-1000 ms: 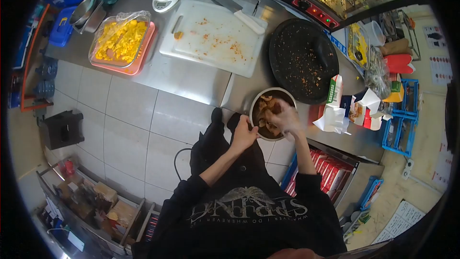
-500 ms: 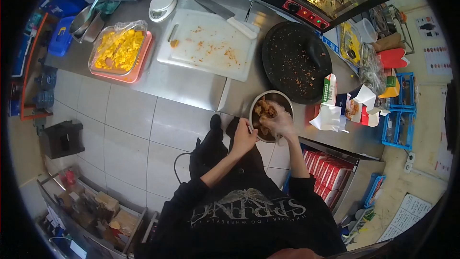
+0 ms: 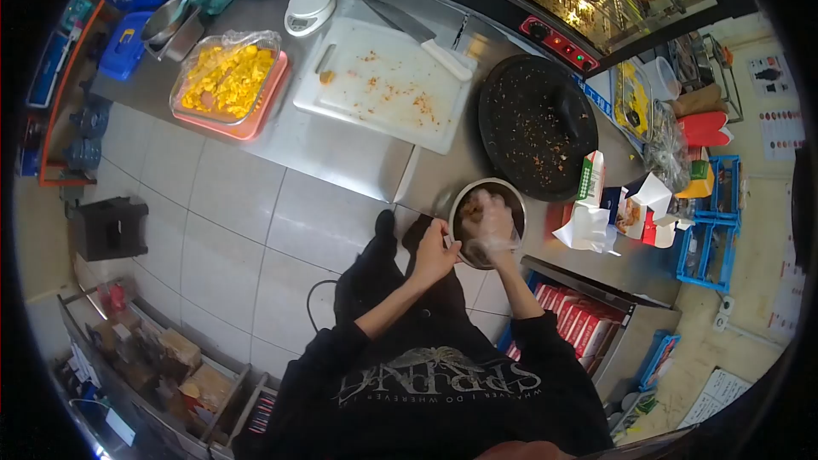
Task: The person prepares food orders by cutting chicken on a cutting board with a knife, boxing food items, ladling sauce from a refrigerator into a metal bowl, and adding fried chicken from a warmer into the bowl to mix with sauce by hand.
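Note:
A round metal bowl (image 3: pixel 522 220) is at the counter's front edge, with brown pieces of food (image 3: pixel 467 207) inside. My left hand (image 3: pixel 435 254) is closed on the bowl's near-left rim, thumb and fingers pinching it. Inside the bowl is my right hand (image 3: pixel 492 223), in a clear plastic glove, over the food. Its fingers are smeared by motion, and whether they grip any piece cannot be made out. Just beyond the bowl lies a large black round pan (image 3: pixel 524 132) strewn with brown crumbs.
Left of the pan, a knife (image 3: pixel 417 32) lies across the back of a crumb-strewn white cutting board (image 3: pixel 341 89). Further left are a kitchen scale (image 3: pixel 309 10) and a tray of yellow chunks (image 3: pixel 223 81). Open food boxes (image 3: pixel 588 226) stand right of the bowl. A lit display cabinet (image 3: pixel 562 47) borders the back.
My right hand has shifted within the bowl and now covers more of the food. My left hand stays on the rim. The whole view has shifted slightly.

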